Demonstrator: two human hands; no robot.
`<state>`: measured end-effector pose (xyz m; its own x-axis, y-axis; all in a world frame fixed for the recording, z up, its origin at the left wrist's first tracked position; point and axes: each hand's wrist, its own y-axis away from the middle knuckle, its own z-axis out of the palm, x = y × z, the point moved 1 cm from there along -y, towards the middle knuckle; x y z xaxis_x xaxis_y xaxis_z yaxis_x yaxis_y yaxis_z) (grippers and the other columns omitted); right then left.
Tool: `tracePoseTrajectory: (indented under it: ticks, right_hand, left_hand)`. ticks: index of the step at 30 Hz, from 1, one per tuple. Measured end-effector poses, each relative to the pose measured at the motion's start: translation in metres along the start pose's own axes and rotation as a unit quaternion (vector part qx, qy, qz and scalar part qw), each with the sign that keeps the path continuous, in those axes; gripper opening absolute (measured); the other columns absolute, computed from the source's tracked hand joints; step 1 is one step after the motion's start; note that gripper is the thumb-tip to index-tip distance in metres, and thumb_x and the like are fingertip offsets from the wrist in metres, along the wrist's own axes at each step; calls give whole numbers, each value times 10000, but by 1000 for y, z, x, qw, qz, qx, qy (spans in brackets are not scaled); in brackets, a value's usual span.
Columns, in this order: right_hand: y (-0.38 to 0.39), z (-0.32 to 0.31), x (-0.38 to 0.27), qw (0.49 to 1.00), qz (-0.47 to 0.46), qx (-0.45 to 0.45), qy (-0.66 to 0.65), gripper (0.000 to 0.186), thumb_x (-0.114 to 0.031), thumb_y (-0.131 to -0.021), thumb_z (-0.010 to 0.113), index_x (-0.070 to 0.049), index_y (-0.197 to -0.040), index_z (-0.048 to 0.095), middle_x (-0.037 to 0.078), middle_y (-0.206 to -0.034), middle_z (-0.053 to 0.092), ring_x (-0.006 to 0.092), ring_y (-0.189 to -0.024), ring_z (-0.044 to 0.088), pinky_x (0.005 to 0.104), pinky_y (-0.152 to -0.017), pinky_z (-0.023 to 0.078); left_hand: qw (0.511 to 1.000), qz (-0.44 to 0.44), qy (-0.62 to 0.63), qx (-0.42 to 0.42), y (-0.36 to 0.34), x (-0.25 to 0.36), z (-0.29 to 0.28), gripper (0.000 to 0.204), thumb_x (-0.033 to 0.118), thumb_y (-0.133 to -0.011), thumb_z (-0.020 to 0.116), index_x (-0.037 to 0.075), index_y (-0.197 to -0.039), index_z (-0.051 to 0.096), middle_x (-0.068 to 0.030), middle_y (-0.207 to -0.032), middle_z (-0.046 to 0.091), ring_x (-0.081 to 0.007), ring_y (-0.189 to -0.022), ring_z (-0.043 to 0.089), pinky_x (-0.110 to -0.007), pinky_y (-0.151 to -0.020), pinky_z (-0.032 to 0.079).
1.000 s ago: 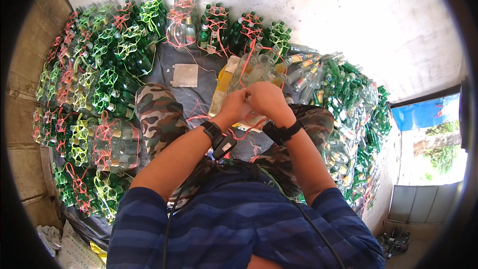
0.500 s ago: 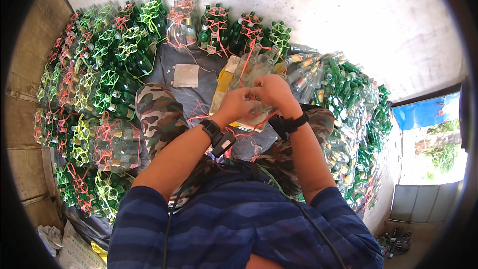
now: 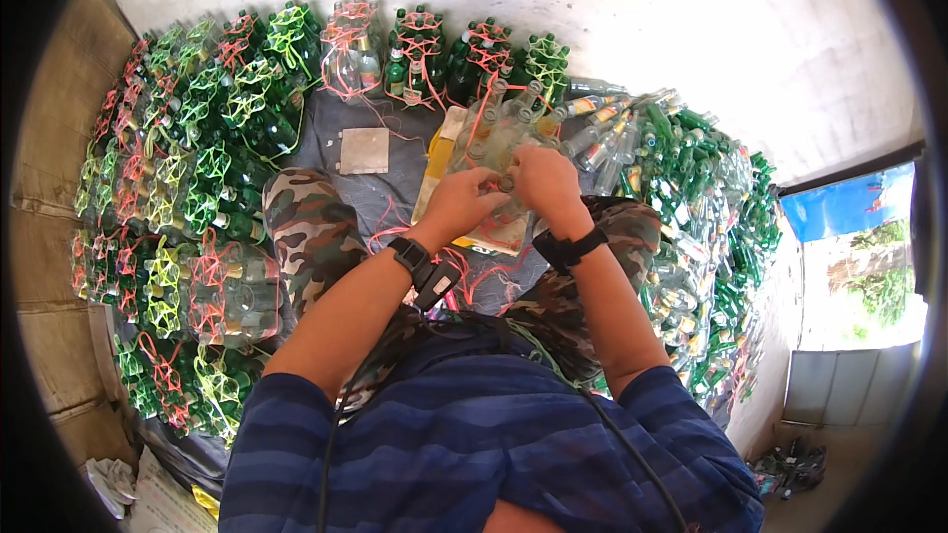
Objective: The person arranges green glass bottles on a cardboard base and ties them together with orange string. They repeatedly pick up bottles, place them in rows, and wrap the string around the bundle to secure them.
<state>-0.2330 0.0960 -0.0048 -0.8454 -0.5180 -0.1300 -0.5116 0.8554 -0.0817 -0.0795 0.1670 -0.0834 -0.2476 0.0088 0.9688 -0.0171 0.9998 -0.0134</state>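
Between my knees stands a cluster of clear glass bottles (image 3: 506, 130), necks up, with red plastic strapping crossing it. My left hand (image 3: 462, 203) is closed, thumb and fingertips at a bottle mouth on the cluster's near side. Right beside it, my right hand (image 3: 546, 186) bends its fingers down over the near bottle necks, also closed. Whatever the fingertips pinch is hidden or too small to make out. Under the bottles lies a yellow and white piece of cardboard (image 3: 431, 183). Loose red strapping (image 3: 481, 271) trails over the ground near my left wrist.
Rows of bottles tied with red and green strapping (image 3: 212, 183) fill the left side, and more tied bundles (image 3: 420, 49) line the back wall. A big heap of loose bottles (image 3: 696, 227) lies to the right. A flat square board (image 3: 364, 151) rests on the dark sheet (image 3: 331, 123).
My hands have parted slightly, and a bottle mouth now shows between them. The right hand has shifted a little to the right; the view has moved slightly. The bottle cluster stays in place.
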Motion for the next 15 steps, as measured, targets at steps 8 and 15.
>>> tracePoseTrajectory:
  ticks: [8,15]
  right_hand:
    - [26,7,-4,998,22,55,8,144,-208,-951,615,-70,-912,622,196,-762,695,418,-744,704,536,-656,543]
    - [58,16,-11,993,58,50,-93,164,-216,-1038,526,-57,-1006,551,225,-780,695,459,-745,687,579,-656,514]
  left_hand:
    - [986,77,-144,32,10,30,-9,331,293,-883,775,79,-1133,738,-140,-936,746,-343,-865,715,-428,-742,564]
    - [897,301,-311,90,5,46,-7,235,130,-825,721,119,-1058,696,-90,-988,661,-322,-903,670,-415,-764,544]
